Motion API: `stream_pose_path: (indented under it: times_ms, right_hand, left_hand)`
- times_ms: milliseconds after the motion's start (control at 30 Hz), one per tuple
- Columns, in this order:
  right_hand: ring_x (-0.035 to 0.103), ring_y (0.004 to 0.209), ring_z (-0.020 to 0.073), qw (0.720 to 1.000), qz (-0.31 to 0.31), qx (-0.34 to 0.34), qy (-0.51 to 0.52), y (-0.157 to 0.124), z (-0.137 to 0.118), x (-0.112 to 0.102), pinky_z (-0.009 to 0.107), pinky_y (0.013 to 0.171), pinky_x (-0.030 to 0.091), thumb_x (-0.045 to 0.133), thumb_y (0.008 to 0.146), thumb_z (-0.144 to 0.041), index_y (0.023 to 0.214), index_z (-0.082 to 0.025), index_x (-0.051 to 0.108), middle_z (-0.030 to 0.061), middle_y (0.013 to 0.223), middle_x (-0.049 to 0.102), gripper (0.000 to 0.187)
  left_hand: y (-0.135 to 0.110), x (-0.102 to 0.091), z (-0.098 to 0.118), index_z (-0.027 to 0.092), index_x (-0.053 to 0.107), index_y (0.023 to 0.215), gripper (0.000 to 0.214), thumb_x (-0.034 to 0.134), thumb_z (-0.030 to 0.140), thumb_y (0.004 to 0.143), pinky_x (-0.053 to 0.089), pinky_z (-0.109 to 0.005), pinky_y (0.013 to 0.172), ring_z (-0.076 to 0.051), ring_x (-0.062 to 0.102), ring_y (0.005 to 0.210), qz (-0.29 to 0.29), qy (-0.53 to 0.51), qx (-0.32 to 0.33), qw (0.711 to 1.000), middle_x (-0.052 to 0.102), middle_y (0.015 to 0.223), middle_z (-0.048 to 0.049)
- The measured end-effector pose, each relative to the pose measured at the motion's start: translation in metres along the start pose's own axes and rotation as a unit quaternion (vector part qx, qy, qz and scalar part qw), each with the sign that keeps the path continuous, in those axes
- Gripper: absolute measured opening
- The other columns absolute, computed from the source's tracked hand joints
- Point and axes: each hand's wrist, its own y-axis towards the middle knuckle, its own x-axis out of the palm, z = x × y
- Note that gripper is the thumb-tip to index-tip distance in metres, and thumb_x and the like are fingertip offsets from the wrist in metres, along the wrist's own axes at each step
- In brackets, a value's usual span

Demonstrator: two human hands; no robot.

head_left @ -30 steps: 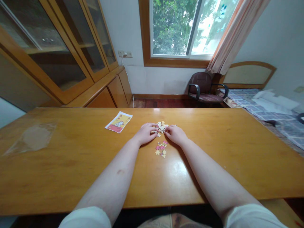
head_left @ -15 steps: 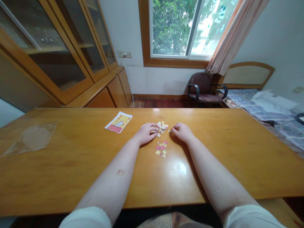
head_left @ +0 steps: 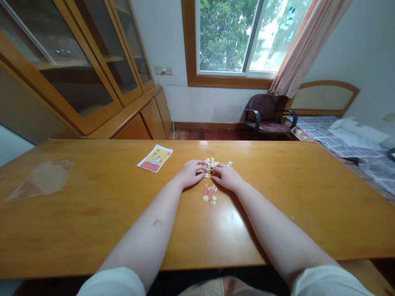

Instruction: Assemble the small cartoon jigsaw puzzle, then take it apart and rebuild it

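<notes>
My left hand (head_left: 189,173) and my right hand (head_left: 224,177) rest side by side on the table, fingers curled toward each other. Both sets of fingertips touch the near edge of a small heap of cream and yellow jigsaw pieces (head_left: 210,164). A second loose group of pink and yellow jigsaw pieces (head_left: 210,193) lies just below my right hand. A stray jigsaw piece (head_left: 230,163) sits to the right of the heap. My fingers hide whatever is directly under them.
The wooden table (head_left: 92,218) has a picture card (head_left: 154,158) left of my hands and a clear plastic bag (head_left: 43,179) farther left. A glass-fronted wooden cabinet (head_left: 77,70) stands beyond the far left edge, and an armchair (head_left: 265,115) beyond the far right.
My right hand has moved left, back against the heap and close to my left hand. My left hand stays nearly still.
</notes>
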Motion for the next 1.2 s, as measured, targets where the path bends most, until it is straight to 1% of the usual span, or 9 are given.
stream_pose_path:
  times_ms: [167,300,467,567,667,833,1000,1100,1200]
  right_hand:
    - [0.059,0.082,0.0153,1.000,0.002,0.012,0.020,0.001,0.002,-0.002,0.025,0.074,0.043,0.070,0.078,-0.033,0.088,-0.020,0.067,0.0036,0.092,0.063,0.016]
    - [0.059,0.085,0.0162,0.999,0.013,0.040,0.001,0.001,0.003,-0.002,0.025,0.074,0.042,0.071,0.077,-0.038,0.088,-0.021,0.067,0.0038,0.092,0.064,0.021]
    - [0.058,0.080,0.0148,0.998,0.012,0.057,-0.023,0.002,0.001,-0.002,0.024,0.072,0.041,0.061,0.085,-0.036,0.088,-0.020,0.068,0.0045,0.091,0.064,0.017]
    - [0.058,0.079,0.0146,0.995,0.034,0.086,-0.026,0.002,0.003,-0.004,0.024,0.070,0.040,0.051,0.091,-0.034,0.086,-0.020,0.070,0.0056,0.088,0.065,0.024]
    - [0.056,0.076,0.0139,0.992,0.056,0.109,0.012,0.002,0.009,-0.007,0.023,0.068,0.039,0.053,0.089,-0.033,0.082,-0.018,0.070,0.0046,0.082,0.065,0.024]
    - [0.051,0.058,0.0099,0.990,-0.043,0.060,0.119,-0.001,0.017,-0.007,0.021,0.058,0.037,0.067,0.077,-0.030,0.069,-0.016,0.068,-0.0019,0.063,0.060,0.016]
    - [0.052,0.063,0.0104,0.995,-0.025,0.010,0.095,-0.003,0.017,-0.007,0.021,0.062,0.038,0.065,0.077,-0.025,0.071,-0.017,0.070,-0.0003,0.068,0.062,0.012]
    - [0.055,0.069,0.0115,0.992,-0.051,-0.038,0.109,-0.004,0.013,-0.008,0.021,0.067,0.041,0.061,0.080,-0.022,0.072,-0.017,0.071,0.0009,0.072,0.064,0.014]
    - [0.056,0.072,0.0124,0.994,-0.042,-0.013,0.097,-0.003,0.010,-0.008,0.022,0.069,0.042,0.060,0.082,-0.025,0.077,-0.018,0.072,0.0017,0.076,0.065,0.015]
  left_hand:
    - [0.000,0.002,-0.003,0.027,0.072,0.093,0.018,0.058,0.030,0.083,0.040,-0.042,0.102,-0.023,0.054,0.113,0.003,0.000,-0.001,1.000,0.062,0.120,-0.0037]
    - [-0.001,0.002,-0.004,0.026,0.072,0.092,0.018,0.058,0.031,0.083,0.040,-0.043,0.102,-0.023,0.054,0.114,0.002,0.000,-0.002,1.000,0.062,0.120,-0.0039]
    - [-0.001,0.001,-0.002,0.027,0.072,0.093,0.019,0.057,0.031,0.082,0.040,-0.042,0.103,-0.023,0.054,0.114,0.000,-0.004,-0.005,1.000,0.062,0.120,-0.0038]
    - [-0.001,-0.001,-0.001,0.027,0.072,0.093,0.019,0.057,0.031,0.083,0.040,-0.042,0.103,-0.023,0.054,0.114,0.000,-0.004,-0.007,1.000,0.062,0.120,-0.0038]
    - [-0.001,-0.001,-0.001,0.027,0.072,0.093,0.019,0.057,0.032,0.083,0.040,-0.042,0.103,-0.022,0.053,0.114,-0.003,-0.005,-0.007,1.000,0.062,0.120,-0.0038]
    - [0.000,0.000,-0.002,0.027,0.072,0.094,0.019,0.057,0.032,0.083,0.039,-0.042,0.103,-0.022,0.053,0.115,-0.006,-0.005,-0.006,1.000,0.061,0.121,-0.0034]
    - [0.000,0.000,-0.002,0.026,0.072,0.094,0.019,0.058,0.031,0.083,0.040,-0.042,0.103,-0.022,0.054,0.114,0.001,-0.005,-0.002,1.000,0.062,0.120,-0.0042]
    - [0.000,0.000,-0.002,0.026,0.072,0.094,0.019,0.058,0.031,0.082,0.040,-0.042,0.103,-0.022,0.054,0.114,0.002,-0.002,0.001,1.000,0.062,0.120,-0.0043]
    - [0.000,0.000,-0.001,0.026,0.072,0.094,0.019,0.058,0.030,0.083,0.040,-0.042,0.103,-0.022,0.054,0.113,0.001,0.002,-0.001,1.000,0.062,0.120,-0.0042]
